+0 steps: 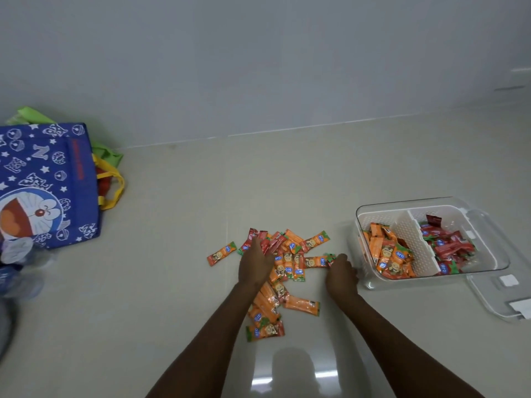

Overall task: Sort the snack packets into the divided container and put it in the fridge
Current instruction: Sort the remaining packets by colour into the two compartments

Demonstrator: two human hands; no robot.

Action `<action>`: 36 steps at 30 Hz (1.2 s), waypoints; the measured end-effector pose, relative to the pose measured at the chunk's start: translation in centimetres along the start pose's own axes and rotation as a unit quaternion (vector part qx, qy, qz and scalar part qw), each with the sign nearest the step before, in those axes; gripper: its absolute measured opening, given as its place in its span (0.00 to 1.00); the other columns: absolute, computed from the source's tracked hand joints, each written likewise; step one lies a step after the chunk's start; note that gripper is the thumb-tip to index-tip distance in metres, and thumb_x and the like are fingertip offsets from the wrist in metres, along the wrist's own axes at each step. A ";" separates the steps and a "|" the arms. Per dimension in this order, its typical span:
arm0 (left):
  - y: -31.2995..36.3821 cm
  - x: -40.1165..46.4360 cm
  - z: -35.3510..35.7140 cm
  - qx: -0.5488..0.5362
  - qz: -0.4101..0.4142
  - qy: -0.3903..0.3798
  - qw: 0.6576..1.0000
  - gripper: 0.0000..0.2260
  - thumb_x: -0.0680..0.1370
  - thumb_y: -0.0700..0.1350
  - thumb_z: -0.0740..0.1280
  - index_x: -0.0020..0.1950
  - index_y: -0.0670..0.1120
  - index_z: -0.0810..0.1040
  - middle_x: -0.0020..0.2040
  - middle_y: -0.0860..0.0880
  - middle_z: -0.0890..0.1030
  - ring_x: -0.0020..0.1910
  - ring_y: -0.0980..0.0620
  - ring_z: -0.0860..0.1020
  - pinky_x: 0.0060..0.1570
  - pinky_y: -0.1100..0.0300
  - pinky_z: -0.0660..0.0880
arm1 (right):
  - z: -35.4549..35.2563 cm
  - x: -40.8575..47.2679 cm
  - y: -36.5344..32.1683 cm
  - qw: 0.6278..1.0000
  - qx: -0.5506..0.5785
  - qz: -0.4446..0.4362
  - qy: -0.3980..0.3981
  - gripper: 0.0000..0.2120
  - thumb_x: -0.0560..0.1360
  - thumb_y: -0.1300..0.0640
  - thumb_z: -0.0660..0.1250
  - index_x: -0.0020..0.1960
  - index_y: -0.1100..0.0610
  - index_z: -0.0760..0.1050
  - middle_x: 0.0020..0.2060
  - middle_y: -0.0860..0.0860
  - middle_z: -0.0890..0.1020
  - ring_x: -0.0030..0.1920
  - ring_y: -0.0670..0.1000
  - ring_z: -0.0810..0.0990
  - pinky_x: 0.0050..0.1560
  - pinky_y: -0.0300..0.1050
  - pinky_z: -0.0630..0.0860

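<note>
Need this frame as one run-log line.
stage: sorting | left hand: on pile | right hand: pinching packet | container: orange left, red right | lid: off

Orange packets (287,262) with green ends, some red, heaped on a pale beige floor (172,282); clear container (431,202) with white perforated insert; blue bag (48,179) printed with white stars and cartoon cat, yellow handles.
</note>
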State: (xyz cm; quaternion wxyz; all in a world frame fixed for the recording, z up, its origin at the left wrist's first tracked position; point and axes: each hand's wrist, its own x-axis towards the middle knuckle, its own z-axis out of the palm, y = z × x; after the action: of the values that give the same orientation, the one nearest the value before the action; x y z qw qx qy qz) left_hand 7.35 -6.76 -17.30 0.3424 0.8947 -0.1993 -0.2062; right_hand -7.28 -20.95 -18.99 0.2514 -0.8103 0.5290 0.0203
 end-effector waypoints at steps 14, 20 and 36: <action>0.0 3.8 1.3 0.015 0.019 -0.016 1.000 0.09 0.77 0.49 0.66 0.52 0.46 0.81 0.48 0.48 0.83 0.47 0.49 0.80 0.45 0.57 0.75 | -5.3 0.6 -1.9 0.836 0.509 0.097 -0.180 0.04 0.72 0.64 0.67 0.44 0.57 0.74 0.33 0.55 0.77 0.32 0.51 0.75 0.30 0.41 0.70; -2.1 3.4 -3.7 -0.256 -0.100 0.062 0.960 0.05 0.80 0.45 0.62 0.56 0.48 0.73 0.52 0.45 0.81 0.47 0.50 0.79 0.47 0.53 0.76 | -2.2 1.2 -7.2 0.892 0.409 0.036 -0.190 0.09 0.69 0.59 0.73 0.47 0.61 0.78 0.37 0.58 0.84 0.36 0.59 0.84 0.40 0.53 0.82; -5.5 5.2 -5.9 -0.192 -0.123 0.064 0.972 0.11 0.80 0.50 0.62 0.58 0.47 0.76 0.50 0.46 0.82 0.46 0.50 0.80 0.49 0.51 0.79 | 4.4 5.2 -18.3 0.974 0.155 -0.041 -0.163 0.08 0.72 0.60 0.65 0.49 0.63 0.77 0.49 0.60 0.82 0.50 0.59 0.80 0.49 0.46 0.76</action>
State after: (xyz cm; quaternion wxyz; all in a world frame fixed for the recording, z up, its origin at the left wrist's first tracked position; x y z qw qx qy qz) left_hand 15.84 -2.42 -18.25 0.4916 0.8413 -0.0222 -0.2239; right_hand 11.86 -17.75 -17.29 0.4572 -0.7681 0.4442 0.0598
